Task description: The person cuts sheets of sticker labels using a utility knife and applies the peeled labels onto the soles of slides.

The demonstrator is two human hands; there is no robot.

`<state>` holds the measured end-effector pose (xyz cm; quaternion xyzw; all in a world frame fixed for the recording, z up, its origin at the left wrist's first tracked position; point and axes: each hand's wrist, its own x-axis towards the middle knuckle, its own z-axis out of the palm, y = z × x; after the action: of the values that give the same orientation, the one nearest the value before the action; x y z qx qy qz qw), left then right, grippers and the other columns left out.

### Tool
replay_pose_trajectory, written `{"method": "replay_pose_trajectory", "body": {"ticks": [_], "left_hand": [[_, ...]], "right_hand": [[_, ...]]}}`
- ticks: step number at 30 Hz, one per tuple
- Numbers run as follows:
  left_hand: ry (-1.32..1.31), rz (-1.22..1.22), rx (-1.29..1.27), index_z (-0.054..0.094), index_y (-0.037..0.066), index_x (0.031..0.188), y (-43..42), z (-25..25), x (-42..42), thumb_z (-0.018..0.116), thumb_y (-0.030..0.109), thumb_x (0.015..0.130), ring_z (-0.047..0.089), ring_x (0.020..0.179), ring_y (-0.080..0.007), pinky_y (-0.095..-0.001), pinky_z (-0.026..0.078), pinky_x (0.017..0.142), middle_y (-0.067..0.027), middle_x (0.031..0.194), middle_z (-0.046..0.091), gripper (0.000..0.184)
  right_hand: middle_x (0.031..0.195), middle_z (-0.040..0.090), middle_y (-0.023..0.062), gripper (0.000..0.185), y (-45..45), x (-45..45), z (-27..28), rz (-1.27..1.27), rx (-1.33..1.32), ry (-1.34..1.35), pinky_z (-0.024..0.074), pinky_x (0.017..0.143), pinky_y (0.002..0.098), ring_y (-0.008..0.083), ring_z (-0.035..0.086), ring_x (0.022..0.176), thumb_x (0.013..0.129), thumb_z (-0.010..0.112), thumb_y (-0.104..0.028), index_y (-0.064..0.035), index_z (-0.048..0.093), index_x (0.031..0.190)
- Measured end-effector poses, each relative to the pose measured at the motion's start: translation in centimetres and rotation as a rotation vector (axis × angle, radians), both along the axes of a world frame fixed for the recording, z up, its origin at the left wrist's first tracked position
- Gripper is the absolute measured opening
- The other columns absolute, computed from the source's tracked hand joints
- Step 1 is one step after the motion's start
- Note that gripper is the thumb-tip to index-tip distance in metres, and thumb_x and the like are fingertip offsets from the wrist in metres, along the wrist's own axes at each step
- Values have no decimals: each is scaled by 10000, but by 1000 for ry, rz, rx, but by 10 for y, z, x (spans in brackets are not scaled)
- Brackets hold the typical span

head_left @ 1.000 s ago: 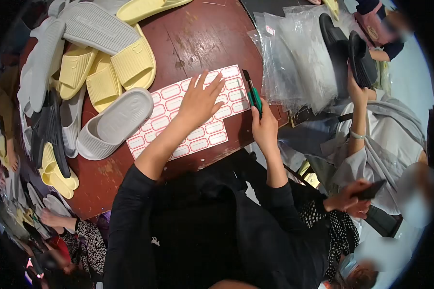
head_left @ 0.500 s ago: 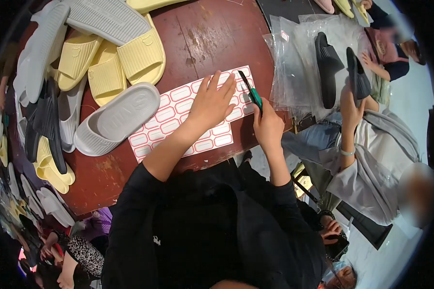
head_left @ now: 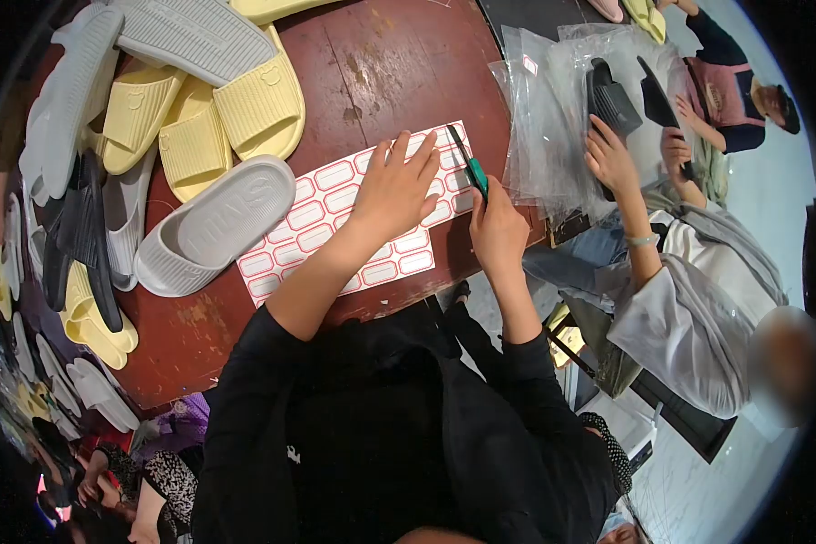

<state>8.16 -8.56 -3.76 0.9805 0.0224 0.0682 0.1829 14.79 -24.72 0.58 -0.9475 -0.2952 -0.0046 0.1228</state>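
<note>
Matt paper labels (head_left: 340, 198), scuffed glossy table (head_left: 417, 77)

Cannot be read clearly anywhere: molded in large letters inside a grey slipper (head_left: 210, 234), outlined as an animal head on a yellow slipper (head_left: 258, 104), printed in red frames across a label sheet (head_left: 313, 238), stuck as a small sticker (head_left: 529, 64) to a plastic bag (head_left: 542, 122).

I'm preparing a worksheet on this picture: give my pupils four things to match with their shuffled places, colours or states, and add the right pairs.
Column one
1. Left hand
2. Cutter
3. Labels
4. Plastic bags

Column two
A. See-through
B. Held in the right hand
C. White with red borders
D. Palm down, gripping nothing

Right pairs: 1-D, 2-B, 3-C, 4-A
</note>
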Motion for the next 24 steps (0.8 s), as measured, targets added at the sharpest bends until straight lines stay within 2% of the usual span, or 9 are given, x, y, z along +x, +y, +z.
{"method": "replay_pose_trajectory", "body": {"ticks": [7, 11, 15, 24], "left_hand": [[12, -1, 1, 513, 40, 1246, 0, 3, 1, 624, 347, 790, 368, 1239, -338, -466, 306, 1006, -94, 1404, 383, 561], [11, -11, 38, 489, 47, 1255, 1, 1, 0, 607, 393, 790, 377, 1238, -324, -464, 301, 1015, -94, 1389, 389, 592], [9, -14, 46, 491, 49, 1256, 0, 0, 0, 608, 394, 789, 381, 1234, -325, -462, 302, 1012, -95, 1387, 394, 592], [-10, -20, 54, 488, 44, 1261, 0, 0, 1, 604, 375, 799, 384, 1224, -330, -467, 316, 996, -98, 1391, 395, 580]], "right_hand": [[868, 640, 157, 258, 3, -1, 0, -2, -76, 19, 494, 549, 432, 356, 624, 674, 885, 557, -196, -42, 539, 1091], [878, 636, 145, 265, -2, -6, 2, 3, -103, 18, 493, 535, 421, 347, 623, 658, 880, 560, -194, -36, 531, 1090], [857, 635, 135, 261, -13, -14, 11, -2, -195, 43, 493, 523, 408, 337, 619, 639, 876, 560, -186, -36, 530, 1087], [839, 630, 126, 260, -52, -42, 20, 8, -218, 21, 482, 500, 404, 328, 613, 616, 866, 569, -164, -23, 531, 1081]]}}
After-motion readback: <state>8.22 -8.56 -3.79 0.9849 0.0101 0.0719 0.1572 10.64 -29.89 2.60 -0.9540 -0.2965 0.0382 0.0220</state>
